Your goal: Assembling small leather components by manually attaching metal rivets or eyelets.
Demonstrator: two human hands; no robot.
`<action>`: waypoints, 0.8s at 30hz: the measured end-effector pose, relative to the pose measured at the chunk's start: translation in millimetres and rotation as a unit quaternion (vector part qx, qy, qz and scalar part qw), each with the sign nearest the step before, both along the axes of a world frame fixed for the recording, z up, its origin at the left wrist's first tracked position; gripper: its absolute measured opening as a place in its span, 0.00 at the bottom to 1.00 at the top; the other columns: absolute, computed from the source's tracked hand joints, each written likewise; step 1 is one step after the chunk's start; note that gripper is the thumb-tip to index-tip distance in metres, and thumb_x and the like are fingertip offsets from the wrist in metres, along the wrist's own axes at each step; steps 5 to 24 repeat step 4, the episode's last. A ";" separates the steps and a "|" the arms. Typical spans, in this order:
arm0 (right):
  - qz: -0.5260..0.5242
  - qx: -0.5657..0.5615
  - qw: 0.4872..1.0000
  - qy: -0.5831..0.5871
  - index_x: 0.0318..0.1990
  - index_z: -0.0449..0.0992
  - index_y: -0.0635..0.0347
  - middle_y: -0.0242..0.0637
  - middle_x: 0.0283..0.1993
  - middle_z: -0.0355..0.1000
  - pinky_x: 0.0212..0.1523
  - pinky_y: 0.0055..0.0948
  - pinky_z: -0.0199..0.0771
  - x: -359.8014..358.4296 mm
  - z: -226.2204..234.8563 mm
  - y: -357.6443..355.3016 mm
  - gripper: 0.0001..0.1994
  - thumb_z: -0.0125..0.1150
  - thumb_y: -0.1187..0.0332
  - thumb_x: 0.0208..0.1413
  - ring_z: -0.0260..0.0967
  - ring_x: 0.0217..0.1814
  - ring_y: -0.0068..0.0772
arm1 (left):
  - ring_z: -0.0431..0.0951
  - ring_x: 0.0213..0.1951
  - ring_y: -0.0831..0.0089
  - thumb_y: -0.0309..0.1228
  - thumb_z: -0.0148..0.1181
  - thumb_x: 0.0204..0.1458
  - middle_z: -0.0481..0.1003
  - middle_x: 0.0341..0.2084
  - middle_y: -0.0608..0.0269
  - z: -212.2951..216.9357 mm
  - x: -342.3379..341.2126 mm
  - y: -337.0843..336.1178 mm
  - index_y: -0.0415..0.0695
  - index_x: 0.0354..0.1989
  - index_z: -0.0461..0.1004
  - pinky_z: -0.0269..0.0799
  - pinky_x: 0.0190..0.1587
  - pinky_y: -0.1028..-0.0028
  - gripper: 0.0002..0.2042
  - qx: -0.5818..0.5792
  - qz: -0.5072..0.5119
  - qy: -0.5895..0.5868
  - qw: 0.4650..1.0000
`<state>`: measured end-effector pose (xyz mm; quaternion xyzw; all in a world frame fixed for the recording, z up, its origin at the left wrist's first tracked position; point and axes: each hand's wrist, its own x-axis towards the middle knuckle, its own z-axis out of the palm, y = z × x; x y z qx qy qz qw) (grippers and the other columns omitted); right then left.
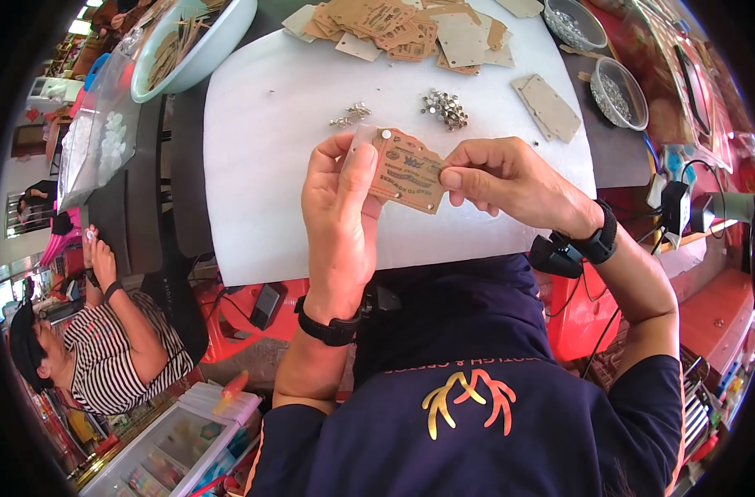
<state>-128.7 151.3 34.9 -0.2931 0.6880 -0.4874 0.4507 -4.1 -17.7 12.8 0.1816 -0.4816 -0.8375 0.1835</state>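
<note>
the brown tag (407,171) sits between both hands above the white pad (262,166) — long axis slanting down to the right; left hand (338,207) pinches its left end, right hand (502,178) nips the right edge — seemingly by fingertips

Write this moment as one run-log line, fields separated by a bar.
left hand: holds brown tag | right hand: pinches tag's right edge | small metal studs: on white pad | tag pile: far edge
</note>
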 end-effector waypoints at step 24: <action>-0.004 -0.009 1.000 -0.011 0.39 0.77 0.61 0.25 0.28 0.72 0.26 0.20 0.64 0.9 -0.4 -3.2 0.14 0.57 0.57 0.64 0.61 0.26 0.13 | 0.73 0.52 0.71 0.34 0.59 0.60 0.72 0.52 0.56 -4.5 8.7 6.5 0.40 0.65 0.56 0.71 0.55 0.68 0.28 0.031 -0.040 0.034 0.998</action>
